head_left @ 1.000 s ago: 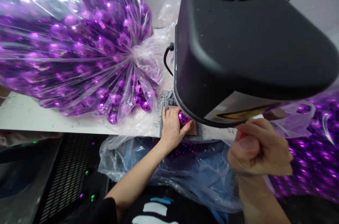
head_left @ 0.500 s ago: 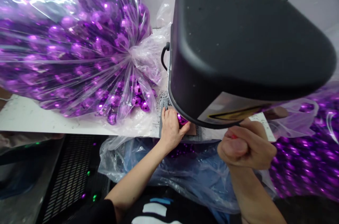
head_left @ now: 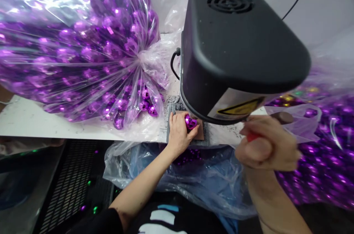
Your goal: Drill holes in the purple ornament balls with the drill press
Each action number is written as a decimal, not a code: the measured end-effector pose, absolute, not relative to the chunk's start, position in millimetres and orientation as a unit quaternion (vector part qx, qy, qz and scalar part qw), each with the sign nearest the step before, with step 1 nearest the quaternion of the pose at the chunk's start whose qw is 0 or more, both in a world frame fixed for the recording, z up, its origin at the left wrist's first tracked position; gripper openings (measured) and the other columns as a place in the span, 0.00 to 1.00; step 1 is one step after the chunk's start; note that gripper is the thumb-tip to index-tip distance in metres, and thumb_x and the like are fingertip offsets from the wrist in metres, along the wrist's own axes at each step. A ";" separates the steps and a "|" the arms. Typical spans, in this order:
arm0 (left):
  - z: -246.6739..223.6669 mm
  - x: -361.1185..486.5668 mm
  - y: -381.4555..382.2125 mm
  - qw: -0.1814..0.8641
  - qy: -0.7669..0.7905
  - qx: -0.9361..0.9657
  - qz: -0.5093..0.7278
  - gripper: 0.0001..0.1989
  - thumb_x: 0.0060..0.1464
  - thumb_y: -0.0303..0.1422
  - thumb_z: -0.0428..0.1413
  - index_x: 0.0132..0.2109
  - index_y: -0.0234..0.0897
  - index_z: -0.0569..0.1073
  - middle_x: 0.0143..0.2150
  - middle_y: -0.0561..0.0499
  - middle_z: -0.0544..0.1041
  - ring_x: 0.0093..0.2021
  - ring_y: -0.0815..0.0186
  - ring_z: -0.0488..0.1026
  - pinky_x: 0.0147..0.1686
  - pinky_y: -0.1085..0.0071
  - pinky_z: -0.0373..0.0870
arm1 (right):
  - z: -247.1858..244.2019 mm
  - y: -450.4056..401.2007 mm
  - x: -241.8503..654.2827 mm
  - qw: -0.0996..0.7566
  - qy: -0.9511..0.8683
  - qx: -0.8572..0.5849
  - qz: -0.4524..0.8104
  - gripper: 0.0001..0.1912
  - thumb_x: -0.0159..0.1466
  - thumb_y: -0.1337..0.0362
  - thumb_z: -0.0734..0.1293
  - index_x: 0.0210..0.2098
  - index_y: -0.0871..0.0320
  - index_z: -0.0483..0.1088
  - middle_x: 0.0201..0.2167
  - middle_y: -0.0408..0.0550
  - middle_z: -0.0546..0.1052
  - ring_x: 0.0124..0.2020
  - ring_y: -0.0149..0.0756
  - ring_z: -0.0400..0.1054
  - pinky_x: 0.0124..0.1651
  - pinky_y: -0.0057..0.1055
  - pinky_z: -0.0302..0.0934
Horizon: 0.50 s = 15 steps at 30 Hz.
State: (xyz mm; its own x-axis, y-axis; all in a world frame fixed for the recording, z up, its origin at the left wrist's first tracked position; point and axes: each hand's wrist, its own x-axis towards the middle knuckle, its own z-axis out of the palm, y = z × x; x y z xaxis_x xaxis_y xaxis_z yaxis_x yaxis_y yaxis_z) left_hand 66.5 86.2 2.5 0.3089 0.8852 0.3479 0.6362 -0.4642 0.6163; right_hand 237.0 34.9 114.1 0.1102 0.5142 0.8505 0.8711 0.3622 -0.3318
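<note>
My left hand (head_left: 179, 130) grips a shiny purple mirror-faceted ball (head_left: 190, 122) between thumb and fingers. It rests over a brown block (head_left: 199, 132) on the grey base of a bench machine. Above the ball, the machine's black housing (head_left: 243, 53) with a yellow warning label (head_left: 242, 106) overhangs and hides the tool side. My right hand (head_left: 267, 145) is closed in a fist to the right of the housing, slightly blurred. Its fingers wrap a red handle (head_left: 252, 137), of which only a small part shows.
A large clear bag (head_left: 83, 53) of purple faceted balls lies on the white table (head_left: 24, 123) at left. More purple balls (head_left: 323, 167) are bagged at right. Plastic sheeting (head_left: 204, 186) hangs over my lap. A black crate (head_left: 72, 167) stands below left.
My right hand has moved right with the red handle. The black housing looks smaller and sits differently in view, so more of the ball shows. My left hand has stayed in place.
</note>
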 end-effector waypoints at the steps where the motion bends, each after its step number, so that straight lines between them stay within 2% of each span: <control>1: 3.0 67.0 86.4 0.182 0.484 0.785 0.341 0.18 0.58 0.38 0.60 0.52 0.36 0.68 0.47 0.43 0.75 0.52 0.53 0.71 0.62 0.49 0.60 | 128.5 38.9 237.0 0.528 -0.625 -0.542 -0.195 0.09 0.61 0.64 0.60 0.35 0.56 0.71 0.27 0.43 0.72 0.30 0.28 0.67 0.33 0.27 0.58; 3: 4.4 68.1 87.6 0.177 0.480 0.783 0.353 0.19 0.57 0.37 0.60 0.52 0.35 0.67 0.47 0.43 0.75 0.51 0.54 0.71 0.62 0.49 0.60 | 156.6 52.7 235.2 0.541 -0.593 -0.558 -0.212 0.09 0.64 0.66 0.61 0.35 0.59 0.72 0.28 0.43 0.72 0.25 0.21 0.61 0.30 0.25 0.52; 5: 6.8 67.8 88.6 0.178 0.470 0.785 0.363 0.20 0.57 0.37 0.60 0.53 0.35 0.66 0.48 0.43 0.74 0.51 0.55 0.71 0.64 0.49 0.57 | 179.6 71.6 233.5 0.568 -0.560 -0.576 -0.181 0.19 0.69 0.58 0.57 0.28 0.63 0.69 0.22 0.42 0.64 0.23 0.18 0.55 0.30 0.25 0.48; 7: 10.3 63.2 86.4 0.188 0.461 0.783 0.372 0.20 0.59 0.37 0.59 0.54 0.35 0.65 0.48 0.43 0.74 0.51 0.56 0.70 0.64 0.48 0.56 | 194.4 90.3 234.0 0.582 -0.560 -0.574 -0.141 0.27 0.69 0.48 0.56 0.24 0.65 0.63 0.21 0.42 0.59 0.25 0.17 0.52 0.32 0.24 0.47; 9: 13.7 52.7 77.5 0.214 0.452 0.780 0.376 0.21 0.60 0.38 0.58 0.56 0.35 0.64 0.49 0.43 0.74 0.51 0.57 0.70 0.61 0.52 0.61 | 200.7 104.5 237.0 0.590 -0.567 -0.566 -0.100 0.29 0.67 0.45 0.56 0.22 0.64 0.56 0.21 0.40 0.54 0.25 0.16 0.48 0.32 0.24 0.44; 12: 14.6 29.6 49.5 0.252 0.409 0.810 0.337 0.24 0.60 0.38 0.58 0.59 0.38 0.63 0.53 0.42 0.72 0.53 0.57 0.70 0.53 0.59 0.69 | 200.3 114.7 242.6 0.601 -0.576 -0.550 -0.061 0.26 0.67 0.51 0.59 0.22 0.62 0.50 0.21 0.40 0.49 0.25 0.15 0.44 0.31 0.24 0.40; 15: 9.9 9.5 17.2 0.221 0.350 0.877 0.245 0.26 0.57 0.32 0.59 0.61 0.42 0.64 0.57 0.41 0.70 0.55 0.54 0.69 0.54 0.57 0.68 | 198.1 116.6 244.7 0.610 -0.573 -0.543 -0.059 0.22 0.65 0.61 0.62 0.21 0.62 0.51 0.20 0.39 0.49 0.24 0.15 0.45 0.30 0.24 0.39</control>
